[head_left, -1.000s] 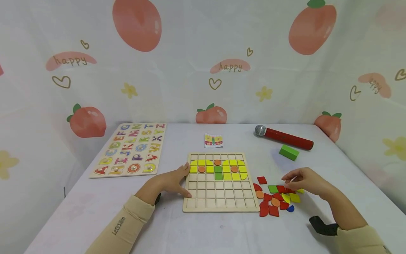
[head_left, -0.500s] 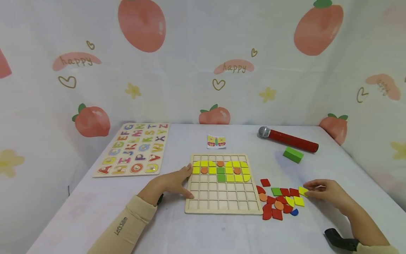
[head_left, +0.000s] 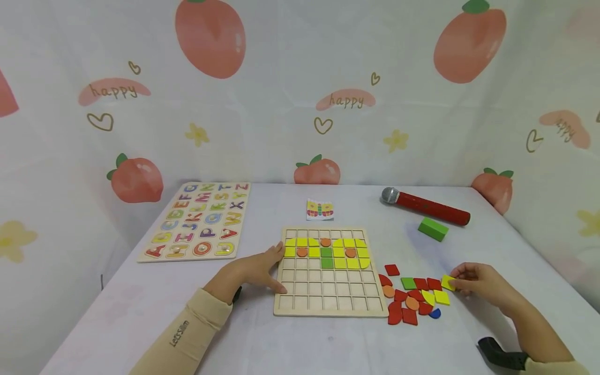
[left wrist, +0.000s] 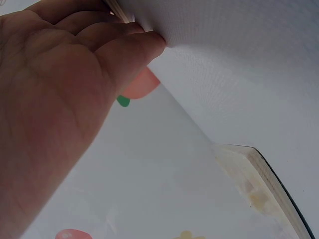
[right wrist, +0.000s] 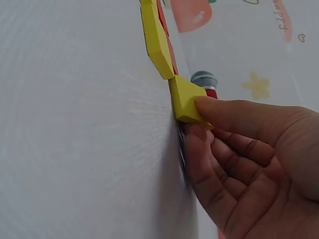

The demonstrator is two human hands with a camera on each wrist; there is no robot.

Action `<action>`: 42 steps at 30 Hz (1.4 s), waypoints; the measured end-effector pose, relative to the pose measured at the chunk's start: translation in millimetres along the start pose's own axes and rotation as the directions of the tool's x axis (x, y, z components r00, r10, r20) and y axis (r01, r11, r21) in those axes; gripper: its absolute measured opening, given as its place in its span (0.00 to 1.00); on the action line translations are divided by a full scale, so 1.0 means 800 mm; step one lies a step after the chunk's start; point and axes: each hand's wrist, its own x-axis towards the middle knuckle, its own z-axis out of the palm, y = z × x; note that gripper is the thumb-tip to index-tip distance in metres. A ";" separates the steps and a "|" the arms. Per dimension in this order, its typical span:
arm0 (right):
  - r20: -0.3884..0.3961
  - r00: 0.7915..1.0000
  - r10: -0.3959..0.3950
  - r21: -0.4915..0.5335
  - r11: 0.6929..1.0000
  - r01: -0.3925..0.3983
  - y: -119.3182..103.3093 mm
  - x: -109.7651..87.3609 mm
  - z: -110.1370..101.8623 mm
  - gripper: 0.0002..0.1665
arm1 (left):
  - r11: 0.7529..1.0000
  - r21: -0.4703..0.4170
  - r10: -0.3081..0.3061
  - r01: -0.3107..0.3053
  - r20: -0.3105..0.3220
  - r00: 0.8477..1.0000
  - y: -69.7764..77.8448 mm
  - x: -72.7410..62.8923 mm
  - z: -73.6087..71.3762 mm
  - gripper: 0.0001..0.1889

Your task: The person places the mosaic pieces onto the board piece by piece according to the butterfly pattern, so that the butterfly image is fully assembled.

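Note:
On the left edge of a wooden grid board (head_left: 330,307) rests my left hand (head_left: 255,272), thumb and fingers spread along it. Yellow, green and orange tiles fill cells in the board's upper rows. At the right end of a group of loose tiles, my right hand (head_left: 487,285) pinches a yellow tile (head_left: 448,283). The right wrist view shows the thumb on this yellow tile (right wrist: 187,101) and the index finger at its near edge, close to the table. Red, green, orange, yellow and blue pieces, among them a red square tile (head_left: 410,316), lie between hand and board.
Behind the board lies a small picture card (head_left: 320,210) with a butterfly-like pattern. An alphabet board (head_left: 197,221) is at the left. Back right are a red microphone (head_left: 428,207) and a green block (head_left: 433,229). A patterned cloth (head_left: 262,104) hangs behind the table.
My right hand moved right from above the red tiles to the yellow tile at the group's end and took hold of it. The left hand stays on the board; the head view shifted slightly.

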 end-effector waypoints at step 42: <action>0.223 0.933 -0.281 0.259 0.940 0.222 -0.218 0.098 0.120 0.11 | 1.000 0.009 -0.017 0.017 -0.005 1.000 -0.004 0.005 0.002 0.57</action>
